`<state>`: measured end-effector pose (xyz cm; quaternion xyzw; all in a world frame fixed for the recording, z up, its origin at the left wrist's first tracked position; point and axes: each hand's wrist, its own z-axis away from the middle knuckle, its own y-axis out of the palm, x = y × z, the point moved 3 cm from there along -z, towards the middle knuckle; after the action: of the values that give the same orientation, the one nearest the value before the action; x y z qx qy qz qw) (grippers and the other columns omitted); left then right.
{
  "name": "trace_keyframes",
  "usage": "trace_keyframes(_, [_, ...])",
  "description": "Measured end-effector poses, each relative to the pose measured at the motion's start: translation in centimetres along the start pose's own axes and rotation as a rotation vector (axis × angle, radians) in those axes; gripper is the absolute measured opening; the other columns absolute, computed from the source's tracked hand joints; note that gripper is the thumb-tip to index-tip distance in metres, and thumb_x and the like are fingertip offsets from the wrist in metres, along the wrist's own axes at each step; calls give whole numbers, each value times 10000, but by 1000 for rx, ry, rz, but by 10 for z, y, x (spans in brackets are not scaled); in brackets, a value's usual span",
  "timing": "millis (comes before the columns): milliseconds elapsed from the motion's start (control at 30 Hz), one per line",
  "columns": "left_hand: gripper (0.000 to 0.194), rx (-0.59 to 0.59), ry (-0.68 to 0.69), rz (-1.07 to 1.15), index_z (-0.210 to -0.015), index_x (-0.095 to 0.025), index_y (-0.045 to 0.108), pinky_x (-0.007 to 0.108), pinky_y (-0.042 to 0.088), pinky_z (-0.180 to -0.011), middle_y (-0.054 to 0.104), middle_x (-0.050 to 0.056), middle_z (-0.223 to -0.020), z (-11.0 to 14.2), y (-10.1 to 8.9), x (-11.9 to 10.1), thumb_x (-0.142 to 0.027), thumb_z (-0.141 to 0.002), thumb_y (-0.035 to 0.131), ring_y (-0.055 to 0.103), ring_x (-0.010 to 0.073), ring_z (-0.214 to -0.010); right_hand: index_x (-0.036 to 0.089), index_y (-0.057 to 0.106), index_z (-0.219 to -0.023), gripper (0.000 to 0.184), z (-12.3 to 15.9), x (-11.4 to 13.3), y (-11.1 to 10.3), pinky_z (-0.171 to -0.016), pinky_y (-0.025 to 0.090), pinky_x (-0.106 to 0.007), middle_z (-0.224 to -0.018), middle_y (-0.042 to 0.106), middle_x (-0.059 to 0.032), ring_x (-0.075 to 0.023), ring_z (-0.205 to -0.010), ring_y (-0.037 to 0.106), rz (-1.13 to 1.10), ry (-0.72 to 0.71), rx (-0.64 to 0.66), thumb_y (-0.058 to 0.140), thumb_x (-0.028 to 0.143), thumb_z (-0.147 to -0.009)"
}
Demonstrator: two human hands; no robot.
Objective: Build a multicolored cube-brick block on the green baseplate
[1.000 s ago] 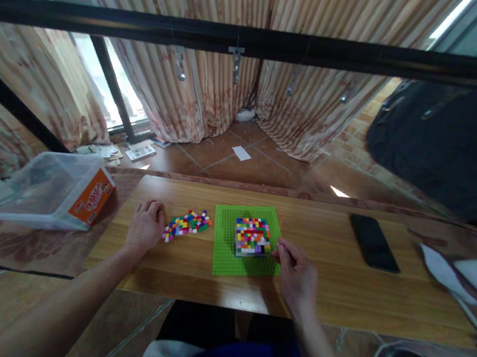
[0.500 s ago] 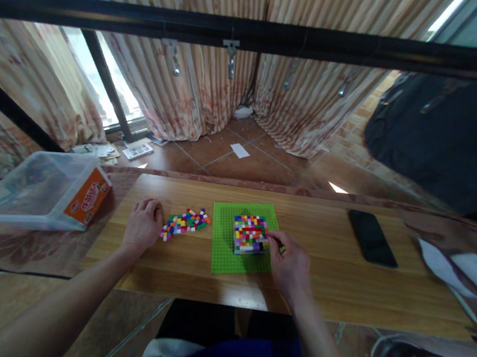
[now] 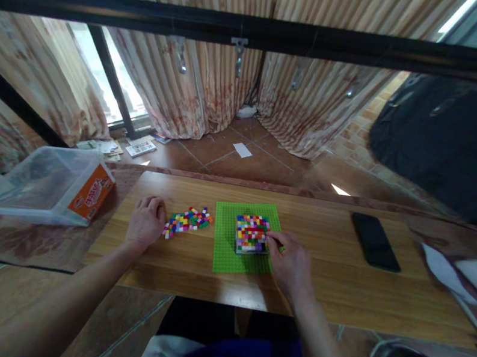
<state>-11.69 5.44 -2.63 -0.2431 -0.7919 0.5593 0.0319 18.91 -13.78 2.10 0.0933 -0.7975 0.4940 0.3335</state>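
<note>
On a green studded baseplate (image 3: 220, 254) stands a square block of small multicoloured toy bricks (image 3: 251, 233). My right hand (image 3: 292, 264) is at the block's right edge, thumb and forefinger pinched together against its upper bricks. Whatever lies between those fingertips is too small to make out. To the left, a loose pile of small toy bricks (image 3: 188, 221) in many colours is spread on the wood. My left hand (image 3: 146, 221) rests on the tabletop at the pile's left end. Its fingers are curled in, and their undersides are hidden.
A black phone (image 3: 375, 241) lies on the right of the wooden table (image 3: 326, 278). Left of the table sits a clear plastic bin (image 3: 53, 178) with an orange label. White paper (image 3: 449, 271) lies beyond the right end. A dark metal bar (image 3: 263, 33) crosses above the far side.
The view has shifted slightly. Both hands keep nearly the same places, the right still pinched at the block's edge and the left still curled beside the pile.
</note>
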Motion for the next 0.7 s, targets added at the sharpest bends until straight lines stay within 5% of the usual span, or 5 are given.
trace_keyframes(700, [210, -14, -23, 13, -950, -178, 619, 451, 463, -943, 641, 144, -1058, 1, 2, 1, -197, -862, 429, 561, 309, -1036, 184, 744, -897, 297, -1, -19, 9, -712, 547, -346, -877, 773, -89, -228, -775, 707, -404, 204, -53, 625, 437, -797])
